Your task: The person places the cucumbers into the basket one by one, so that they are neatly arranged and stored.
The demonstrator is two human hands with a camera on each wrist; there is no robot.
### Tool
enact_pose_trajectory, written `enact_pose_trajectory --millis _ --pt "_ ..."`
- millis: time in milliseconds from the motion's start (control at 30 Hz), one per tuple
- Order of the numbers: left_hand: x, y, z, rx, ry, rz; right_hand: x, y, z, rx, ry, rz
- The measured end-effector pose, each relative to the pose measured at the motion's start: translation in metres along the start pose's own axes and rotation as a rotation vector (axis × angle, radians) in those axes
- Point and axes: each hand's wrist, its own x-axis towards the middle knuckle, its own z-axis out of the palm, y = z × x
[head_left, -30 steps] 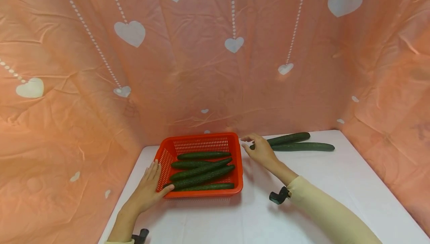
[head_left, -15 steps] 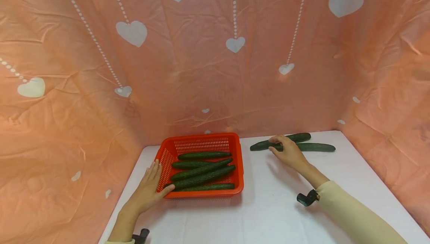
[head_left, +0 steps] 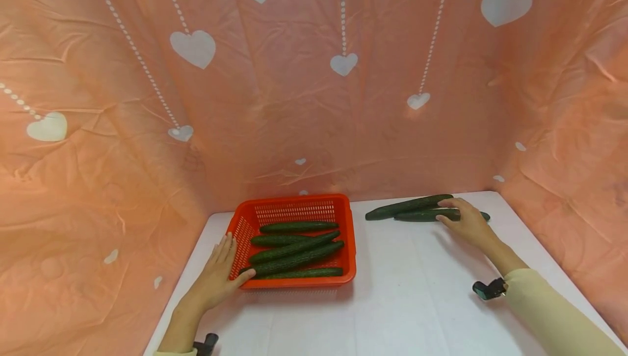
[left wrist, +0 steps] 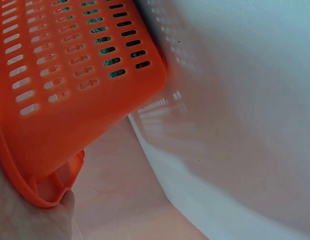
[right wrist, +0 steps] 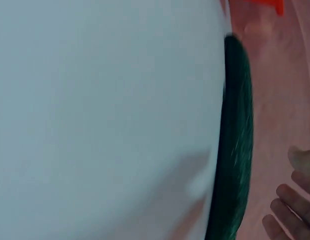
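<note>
1. Resting with the left hand (head_left: pixel 216 274) along the left rim of the red, rectangular, slotted plastic basket (head_left: pixel 304 284), with fingers straight, not clenched.
2. Now over to far right: poised with the right hand (head_left: pixel 468 224) above two long, dark-green cucumbers (head_left: pixel 407 207) on the white tablecloth (head_left: pixel 392 290), released, with fingers loosely bent!
3. Counting five more cucumbers (head_left: pixel 294 259) inside the basket, lying roughly left to right, with two slanting toward far right.
</note>
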Motion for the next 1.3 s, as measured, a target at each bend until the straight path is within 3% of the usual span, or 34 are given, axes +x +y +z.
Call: enact_pose_trajectory --millis 400,900,1300 --pt "-0.002 0.000 -0.001 -0.002 0.001 -0.006 0.004 0.045 -0.026 -0.031 -0.050 0.070" --pt "-0.001 0.000 0.000 0.003 -0.007 -0.011 0.005 0.072 -0.033 -0.021 -0.246 0.249" --pt "-0.001 0.002 -0.002 0.015 -0.003 -0.016 -0.001 0.083 -0.028 -0.004 -0.164 0.208"
